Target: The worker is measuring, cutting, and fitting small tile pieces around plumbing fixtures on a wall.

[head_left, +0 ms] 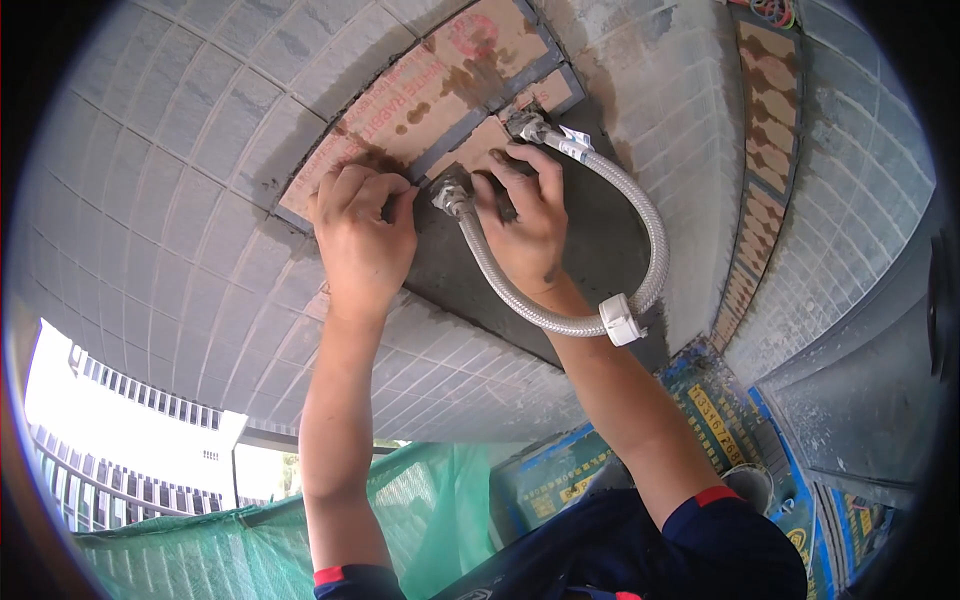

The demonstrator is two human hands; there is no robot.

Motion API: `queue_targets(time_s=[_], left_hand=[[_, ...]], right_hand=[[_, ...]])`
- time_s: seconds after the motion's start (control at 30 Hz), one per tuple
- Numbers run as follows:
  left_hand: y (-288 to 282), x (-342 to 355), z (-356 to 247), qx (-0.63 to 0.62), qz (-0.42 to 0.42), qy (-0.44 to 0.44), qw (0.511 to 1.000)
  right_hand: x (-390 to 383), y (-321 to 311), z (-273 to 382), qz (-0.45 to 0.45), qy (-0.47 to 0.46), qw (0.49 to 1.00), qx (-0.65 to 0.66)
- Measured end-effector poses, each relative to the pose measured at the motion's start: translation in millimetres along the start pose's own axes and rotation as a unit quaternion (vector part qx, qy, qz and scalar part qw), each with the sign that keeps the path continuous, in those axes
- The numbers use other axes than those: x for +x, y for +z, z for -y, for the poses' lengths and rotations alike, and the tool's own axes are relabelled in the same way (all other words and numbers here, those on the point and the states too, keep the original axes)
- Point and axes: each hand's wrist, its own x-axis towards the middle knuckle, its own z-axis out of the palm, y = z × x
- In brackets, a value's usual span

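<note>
My left hand (362, 225) has its fingers curled and its thumb close to the forefinger, against the lower edge of a long tan panel (420, 85) with red print and wet stains. Whatever its fingertips hold is hidden. My right hand (530, 220) has its fingers apart, bent over a smaller tan piece (470, 150) on the wall. Between the hands a mortar-smeared fitting (453, 190) sticks out. From it a braided metal hose (655, 220) loops across my right forearm to a second fitting (527, 122). A white plastic nut (620, 320) sits on the hose.
Grey wet mortar (450, 270) covers the wall below the panels. Grey wall tiles (190, 110) surround it, and a patterned brown strip (765, 130) runs down the right. Below are green netting (240, 555), a printed blue-edged floor covering (715, 410) and a bucket (750, 487).
</note>
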Motion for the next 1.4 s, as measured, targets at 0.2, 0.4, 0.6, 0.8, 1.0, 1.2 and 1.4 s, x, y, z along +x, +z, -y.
queue_targets(time_s=[0.2,0.4,0.6,0.8,1.0,1.2,1.4], left_hand=[[-6.2,-0.9,4.3,-0.012,0.006,0.036,0.999],[-20.8,-22.1,-8.9,-0.046,-0.032,0.010,0.998],[-63.9,-77.2,-19.6,-0.042,-0.008,-0.066,0.997],[-74.1,-118.4,-28.2,-0.057,0.001,-0.137,0.989],[-77.5,-154.5,-41.0,-0.087,0.012,-0.192,0.977],[-83.4,-208.4,-39.1,-0.063,0.043,-0.260,0.963],[-95.5,-237.9,-43.3,-0.057,0.057,-0.343,0.936]], right_hand=[[-0.2,-15.0,11.1,0.074,0.035,0.997,-0.007],[-2.8,-36.8,12.8,0.135,-0.017,0.989,-0.065],[-3.1,-39.9,18.2,0.183,0.003,0.978,-0.102],[-5.4,-38.5,19.7,0.179,0.008,0.978,-0.103],[-7.2,-50.2,15.3,0.226,0.017,0.971,-0.080],[-0.4,-45.1,15.3,0.240,-0.006,0.962,-0.133],[-4.4,-40.8,21.4,0.247,0.014,0.958,-0.143]])
